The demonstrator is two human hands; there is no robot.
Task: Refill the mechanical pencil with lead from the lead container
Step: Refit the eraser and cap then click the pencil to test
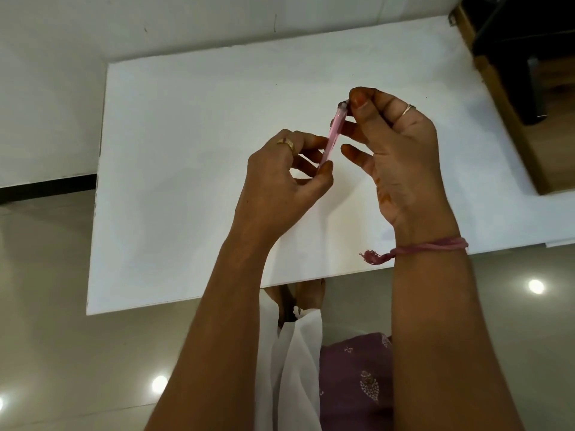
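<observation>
- Pencil up off the table, a slim pink stick slanting between my two hands, so I can work at its end in open air where I can see it.
- My left hand pinches the lower end between thumb and fingertips; that is the anchor, holding the barrel steady and angled toward me.
- My right hand closes thumb and forefinger on the upper tip, on what looks like the small pale cap; the other fingers fan out loose beside the barrel, touching nothing I can make out.
- I judge this is the cap end, the place where lead goes in, which is why the right hand sits at the top and not mid-barrel.
- Whether the cap is coming off or going on, I cannot tell from here; it is too small and half hidden behind my thumb.
- Lead container: not in sight anywhere on the white tabletop, and I cannot say whether it is tucked in a palm.
- Both hands hover above the middle of the table, so a dropped cap or lead should land on white and show up.
</observation>
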